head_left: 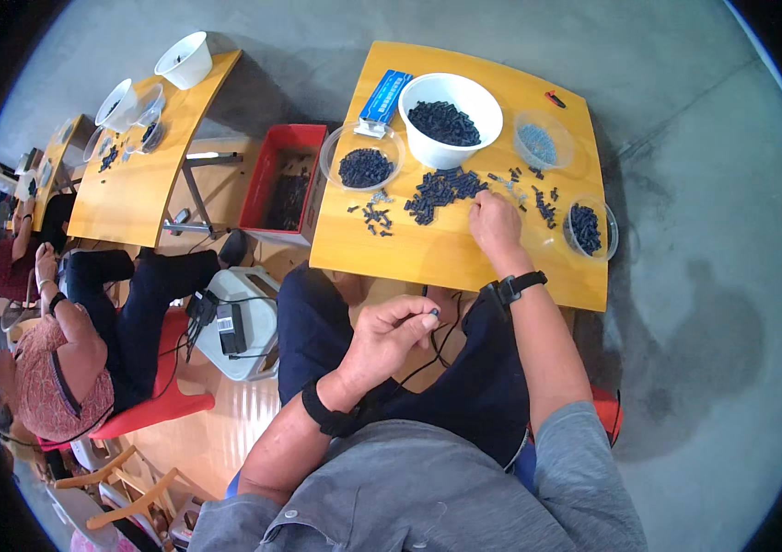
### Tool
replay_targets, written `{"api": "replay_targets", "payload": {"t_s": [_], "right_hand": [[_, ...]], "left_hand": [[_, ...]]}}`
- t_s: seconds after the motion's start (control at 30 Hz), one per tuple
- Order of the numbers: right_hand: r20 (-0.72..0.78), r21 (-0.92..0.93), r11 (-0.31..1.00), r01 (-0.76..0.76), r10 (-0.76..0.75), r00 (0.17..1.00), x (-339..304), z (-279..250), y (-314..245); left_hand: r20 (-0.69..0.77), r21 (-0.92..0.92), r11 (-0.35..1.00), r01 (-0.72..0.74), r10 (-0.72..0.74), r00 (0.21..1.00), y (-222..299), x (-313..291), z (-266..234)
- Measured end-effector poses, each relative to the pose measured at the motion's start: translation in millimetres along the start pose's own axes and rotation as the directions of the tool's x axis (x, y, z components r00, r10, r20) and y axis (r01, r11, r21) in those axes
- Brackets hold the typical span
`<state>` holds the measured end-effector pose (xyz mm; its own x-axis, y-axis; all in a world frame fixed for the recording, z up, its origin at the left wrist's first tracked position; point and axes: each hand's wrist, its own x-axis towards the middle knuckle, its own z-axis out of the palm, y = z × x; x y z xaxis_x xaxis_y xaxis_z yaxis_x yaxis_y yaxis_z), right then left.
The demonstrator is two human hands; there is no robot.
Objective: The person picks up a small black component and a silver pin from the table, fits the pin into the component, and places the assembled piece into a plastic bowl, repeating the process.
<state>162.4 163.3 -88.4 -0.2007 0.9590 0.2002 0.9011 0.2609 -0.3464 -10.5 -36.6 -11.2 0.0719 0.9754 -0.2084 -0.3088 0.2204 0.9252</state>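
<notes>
My left hand point(393, 339) is raised over my lap, short of the table's near edge. Its thumb and forefinger pinch a small dark piece point(434, 313), mostly covered by the fingertips. My right hand point(498, 227) reaches onto the yellow table point(382, 254), fingers drawn together and pointing down at the right end of a pile of short black plastic parts point(440, 195). What those fingertips hold, if anything, is hidden. Beyond them lie small clear pieces point(512, 189) and scattered black parts point(544, 208). More loose black parts point(375, 218) lie left of the pile.
Around the pile stand a white bowl point(418, 147) of black parts, clear tubs of dark parts point(324, 166) point(614, 241), and a tub of bluish pieces point(567, 152). A blue box point(388, 95) lies behind. Left are a red crate point(291, 136), a stool point(242, 354) and a seated person point(64, 373).
</notes>
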Motion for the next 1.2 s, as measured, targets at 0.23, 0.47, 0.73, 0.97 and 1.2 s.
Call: {"api": "replay_targets", "payload": {"t_s": [0.23,0.47,0.73,0.97,1.2], "right_hand": [[0.019,-0.067,0.998,0.019,-0.017,1.0,0,-7,0],[-0.059,0.106,0.986,0.131,-0.126,0.99,-12,-9,11],[0.317,0.892,0.306,-0.332,0.1,0.943,-66,-84,-41],[0.222,0.959,0.21,-0.191,-0.137,0.965,-104,-132,-78],[0.066,0.973,0.23,0.007,-0.309,0.949,-116,-147,-88]], "left_hand": [[0.005,-0.027,0.995,-0.095,0.095,0.995,16,1,-2],[0.031,-0.015,0.99,-0.138,0.138,0.99,22,-4,-1],[0.051,-0.058,0.99,-0.129,0.132,0.99,24,-5,5],[0.084,-0.058,0.993,-0.107,0.111,0.99,31,-7,16],[0.154,-0.057,0.993,-0.103,0.111,0.982,36,-12,18]]}}
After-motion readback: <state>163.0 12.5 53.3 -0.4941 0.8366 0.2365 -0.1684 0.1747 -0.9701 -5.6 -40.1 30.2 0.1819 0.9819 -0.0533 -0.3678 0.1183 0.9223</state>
